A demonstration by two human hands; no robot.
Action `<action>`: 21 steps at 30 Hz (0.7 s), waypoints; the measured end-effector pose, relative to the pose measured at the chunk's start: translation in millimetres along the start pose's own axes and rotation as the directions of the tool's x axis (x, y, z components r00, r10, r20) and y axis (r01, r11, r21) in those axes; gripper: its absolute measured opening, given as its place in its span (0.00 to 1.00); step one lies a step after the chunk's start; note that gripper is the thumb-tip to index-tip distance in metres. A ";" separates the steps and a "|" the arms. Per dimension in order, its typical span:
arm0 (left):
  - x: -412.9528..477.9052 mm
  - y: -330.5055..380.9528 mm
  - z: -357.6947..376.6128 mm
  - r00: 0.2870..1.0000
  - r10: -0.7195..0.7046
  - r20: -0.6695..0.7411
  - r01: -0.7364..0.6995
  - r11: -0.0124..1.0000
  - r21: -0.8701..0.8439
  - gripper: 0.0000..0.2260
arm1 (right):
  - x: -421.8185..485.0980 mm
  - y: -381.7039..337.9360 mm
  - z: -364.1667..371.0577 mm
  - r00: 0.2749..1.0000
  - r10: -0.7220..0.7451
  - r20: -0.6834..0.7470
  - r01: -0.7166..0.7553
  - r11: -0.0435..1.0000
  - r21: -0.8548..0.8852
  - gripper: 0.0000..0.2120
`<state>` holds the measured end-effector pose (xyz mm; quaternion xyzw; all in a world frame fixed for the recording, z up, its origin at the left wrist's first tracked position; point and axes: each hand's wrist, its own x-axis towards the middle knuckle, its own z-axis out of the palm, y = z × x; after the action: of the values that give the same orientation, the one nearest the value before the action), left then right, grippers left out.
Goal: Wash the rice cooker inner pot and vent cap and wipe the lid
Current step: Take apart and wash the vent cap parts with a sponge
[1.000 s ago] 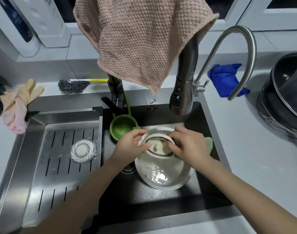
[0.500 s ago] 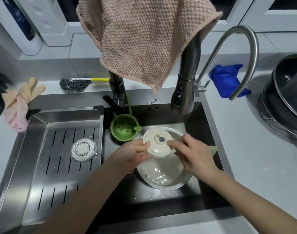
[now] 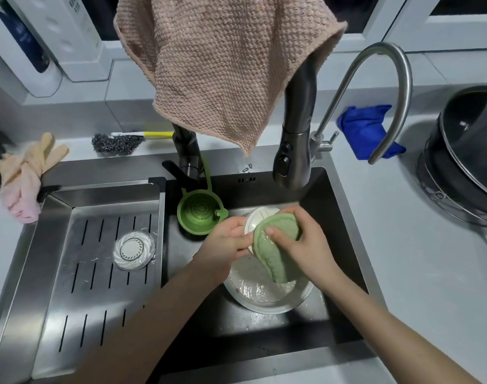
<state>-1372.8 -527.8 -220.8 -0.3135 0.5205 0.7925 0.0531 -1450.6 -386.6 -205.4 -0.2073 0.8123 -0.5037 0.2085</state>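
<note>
My left hand (image 3: 227,239) grips the round white vent cap (image 3: 257,217) by its left edge, over the black sink (image 3: 339,217). A green sponge cloth (image 3: 275,245) is pressed against the cap's face by my right hand (image 3: 306,245) and covers most of it. Beneath both hands a shallow round metal lid plate (image 3: 261,295), wet and soapy, lies on the sink floor. The dark inner pot (image 3: 469,151) stands tilted in a wire rack on the counter at the right.
A dark faucet (image 3: 295,151) and a curved steel tap (image 3: 386,79) rise behind the sink, a pink towel (image 3: 223,65) draped above. A green strainer (image 3: 199,214) hangs at the sink's left wall. The steel drain tray (image 3: 98,259) holds a clear round part (image 3: 133,249). A blue cloth (image 3: 367,131) lies on the counter.
My right hand has picked up the green sponge cloth and laid it over the vent cap. The cap has stayed in my left hand, above the metal plate.
</note>
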 end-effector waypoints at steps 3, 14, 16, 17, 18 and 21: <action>2.8 -0.7 0.3 0.999 0.011 -0.038 -0.011 1.000 0.004 0.09 | 9.4 2.7 5.8 0.994 0.030 -0.102 -0.027 0.999 0.035 0.07; 7.3 -12.2 -0.6 0.993 -0.061 -0.099 0.053 0.995 -0.086 0.11 | 1.5 3.7 12.2 0.991 0.007 -0.133 -0.037 0.973 -0.229 0.03; 8.7 -11.1 -2.2 0.996 -0.041 -0.084 0.038 0.999 -0.034 0.09 | -0.9 5.7 13.4 0.997 -0.052 -0.054 0.031 0.941 -0.338 0.05; 7.0 -10.3 -3.4 0.996 -0.034 -0.083 0.033 0.999 -0.009 0.09 | 0.0 8.3 10.8 0.998 -0.055 -0.028 0.040 0.924 -0.381 0.06; 5.5 -10.7 -6.1 0.996 -0.030 -0.088 0.031 1.000 0.005 0.09 | 2.4 11.1 5.8 0.999 -0.034 -0.033 0.016 0.905 -0.425 0.06; 4.8 -8.2 -16.0 0.994 -0.041 -0.101 0.039 0.999 -0.015 0.08 | 15.4 15.2 -14.5 0.987 0.048 -0.153 -0.118 0.861 -0.494 0.06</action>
<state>-1366.2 -539.0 -234.1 -0.3639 0.5111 0.7776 0.0405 -1473.2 -378.2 -215.2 -0.1847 0.9356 -0.2787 0.1135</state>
